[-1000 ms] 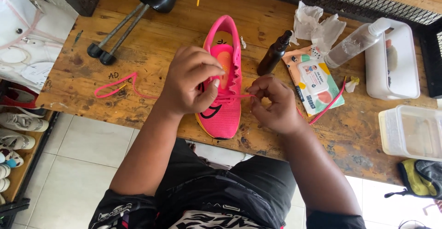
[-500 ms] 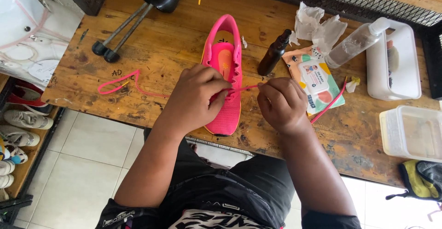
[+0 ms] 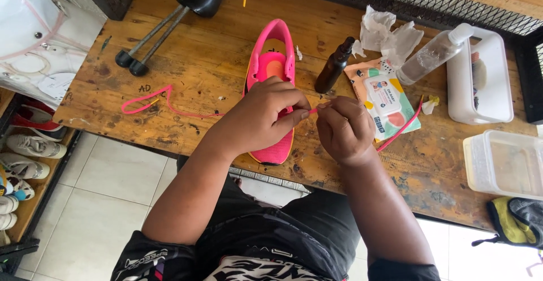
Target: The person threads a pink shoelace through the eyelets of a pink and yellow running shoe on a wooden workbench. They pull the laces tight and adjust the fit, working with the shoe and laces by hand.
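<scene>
One bright pink running shoe (image 3: pixel 271 83) lay near the front edge of the worn wooden workbench (image 3: pixel 226 43), heel toward the far edge. The left hand (image 3: pixel 263 117) rested over its toe end, fingers pinched narrowly on the one pink shoelace (image 3: pixel 164 103), which trailed left across the bench. The right hand (image 3: pixel 345 128) pinched that lace's tip just beside it. One brown spray bottle (image 3: pixel 335 66) stood right of the shoe.

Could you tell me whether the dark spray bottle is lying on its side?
No, the dark spray bottle stands upright on the wooden table beside the pink shoe.
</scene>
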